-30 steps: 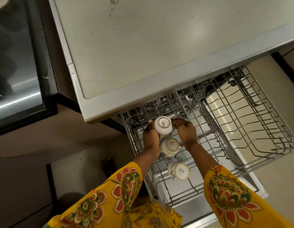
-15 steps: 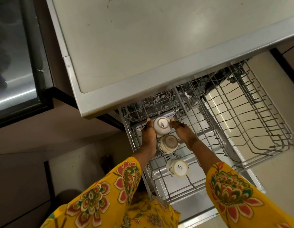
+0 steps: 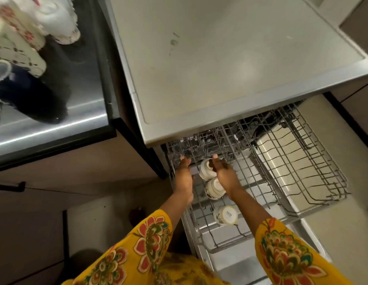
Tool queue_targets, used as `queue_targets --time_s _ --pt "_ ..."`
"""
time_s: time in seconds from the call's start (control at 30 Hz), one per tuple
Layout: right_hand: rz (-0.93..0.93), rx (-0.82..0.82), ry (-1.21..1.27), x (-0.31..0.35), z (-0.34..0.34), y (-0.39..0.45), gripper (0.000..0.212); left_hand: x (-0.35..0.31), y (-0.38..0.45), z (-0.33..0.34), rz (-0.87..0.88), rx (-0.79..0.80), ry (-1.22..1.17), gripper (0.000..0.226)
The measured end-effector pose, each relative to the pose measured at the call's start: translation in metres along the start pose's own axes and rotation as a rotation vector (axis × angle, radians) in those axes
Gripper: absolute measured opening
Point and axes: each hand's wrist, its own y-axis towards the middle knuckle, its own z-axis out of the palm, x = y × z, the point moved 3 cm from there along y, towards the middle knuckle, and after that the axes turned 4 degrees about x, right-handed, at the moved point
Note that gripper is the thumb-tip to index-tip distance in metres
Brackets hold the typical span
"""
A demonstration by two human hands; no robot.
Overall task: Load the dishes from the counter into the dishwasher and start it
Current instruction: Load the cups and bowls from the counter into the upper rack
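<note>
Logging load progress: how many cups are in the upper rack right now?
3, upside down in a row along the rack's left side: far cup beside the right hand, middle cup, near cup. Others could be hidden under the countertop.

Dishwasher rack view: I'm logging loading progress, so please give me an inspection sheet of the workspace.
Surface: grey wire upper rack pulled out beneath the grey dishwasher top.
Job's things: three white ceramic cups upside down in a row on the rack's left side: far cup, middle cup, near cup.
Clutter: blurred patterned dishes on the steel counter at left.
Grippers: left hand open beside the far cup, fingers straight; right hand open over the far and middle cups, gripping nothing.
Cables: nothing seen.
Surroundings: beige floor, brown cabinet fronts.
</note>
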Motion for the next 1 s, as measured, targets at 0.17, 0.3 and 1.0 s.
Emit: queue_targets --time_s 0.17,0.3,1.0 --pt "-0.12 0.191 -0.039 0.027 0.048 -0.048 0.055 -0.029 -0.046 -0.032 0.105 0.023 -0.047 0.044" --pt "-0.21 0.319 -0.04 0.055 0.082 -0.082 0.036 -0.061 -0.084 -0.069 0.22 0.0 -0.078 0.042" --pt "-0.473 0.453 0.108 0.251 0.19 -0.096 0.052 -0.26 -0.081 -0.151 0.585 -0.178 -0.204 0.047"
